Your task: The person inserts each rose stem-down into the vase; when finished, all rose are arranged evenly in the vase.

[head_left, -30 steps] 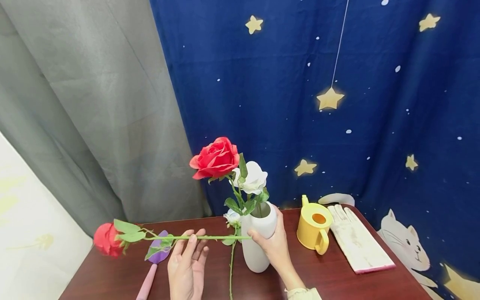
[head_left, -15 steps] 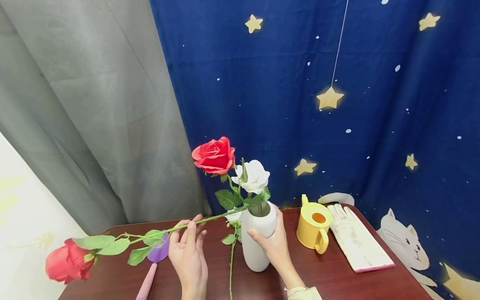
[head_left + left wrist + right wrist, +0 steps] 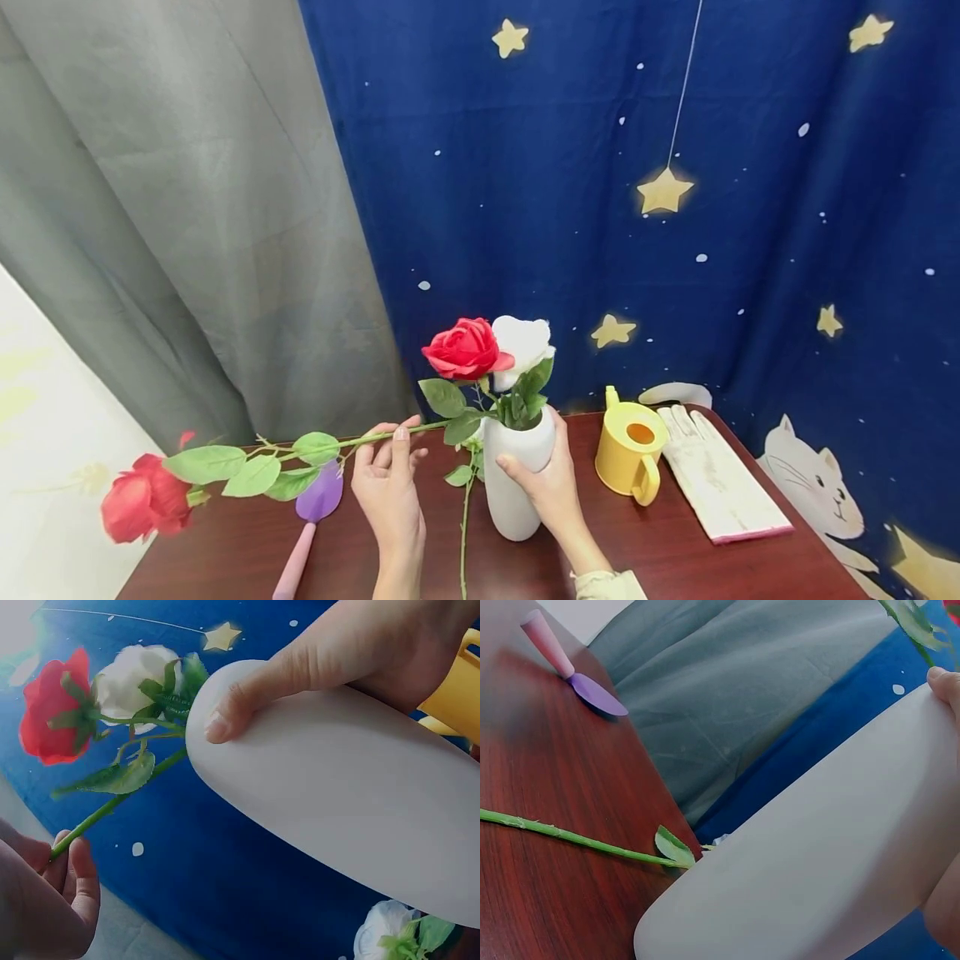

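Note:
My left hand (image 3: pixel 390 492) pinches the green stem of a red rose (image 3: pixel 146 500), whose bloom points left. The stem slants up to the mouth of a white vase (image 3: pixel 512 512); leaves hide its end, so I cannot tell whether it is inside. My right hand (image 3: pixel 551 483) grips the vase's upper right side, thumb in front. Out of the vase rise a second red rose (image 3: pixel 463 348) and a white rose (image 3: pixel 521 340), with leaves at the rim. Behind the vase lies another white rose (image 3: pixel 384 930), its long stem (image 3: pixel 464 533) running toward me on the table.
A small trowel (image 3: pixel 320 493) with purple blade and pink handle lies left on the dark red table (image 3: pixel 555 900). Right of the vase stands a yellow watering can (image 3: pixel 628 450), beside a pale stained glove (image 3: pixel 723 483). Grey and starry blue curtains hang behind.
The held stem's far end has risen from the vase's front to its mouth, and its bloom has swung left. My left hand moved slightly right. The red rose in the vase shifted right and down.

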The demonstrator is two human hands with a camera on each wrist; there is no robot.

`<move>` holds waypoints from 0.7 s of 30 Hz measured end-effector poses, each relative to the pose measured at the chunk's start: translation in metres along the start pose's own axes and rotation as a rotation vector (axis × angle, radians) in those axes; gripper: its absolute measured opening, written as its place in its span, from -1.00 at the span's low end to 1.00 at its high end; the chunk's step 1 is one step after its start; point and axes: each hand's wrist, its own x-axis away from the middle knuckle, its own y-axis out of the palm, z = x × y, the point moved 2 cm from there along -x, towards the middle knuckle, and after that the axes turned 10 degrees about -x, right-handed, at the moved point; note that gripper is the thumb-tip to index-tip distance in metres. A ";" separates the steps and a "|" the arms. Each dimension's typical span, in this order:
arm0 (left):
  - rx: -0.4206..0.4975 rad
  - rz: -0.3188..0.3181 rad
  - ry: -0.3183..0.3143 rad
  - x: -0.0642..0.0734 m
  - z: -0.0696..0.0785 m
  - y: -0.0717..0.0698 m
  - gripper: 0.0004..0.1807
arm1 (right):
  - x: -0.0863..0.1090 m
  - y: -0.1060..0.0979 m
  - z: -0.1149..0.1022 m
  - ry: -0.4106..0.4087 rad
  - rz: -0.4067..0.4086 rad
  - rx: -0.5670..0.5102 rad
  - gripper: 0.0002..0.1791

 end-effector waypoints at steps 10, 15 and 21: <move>-0.128 -0.063 0.104 -0.002 0.000 0.010 -0.76 | 0.001 0.002 -0.010 0.031 0.008 -0.009 -0.07; -0.236 -0.114 0.142 -0.007 0.002 0.021 -0.79 | 0.002 0.002 -0.009 0.044 0.010 -0.009 -0.07; -0.403 -0.187 0.136 -0.010 0.000 0.035 -0.85 | 0.002 0.002 -0.008 0.023 0.009 -0.012 -0.06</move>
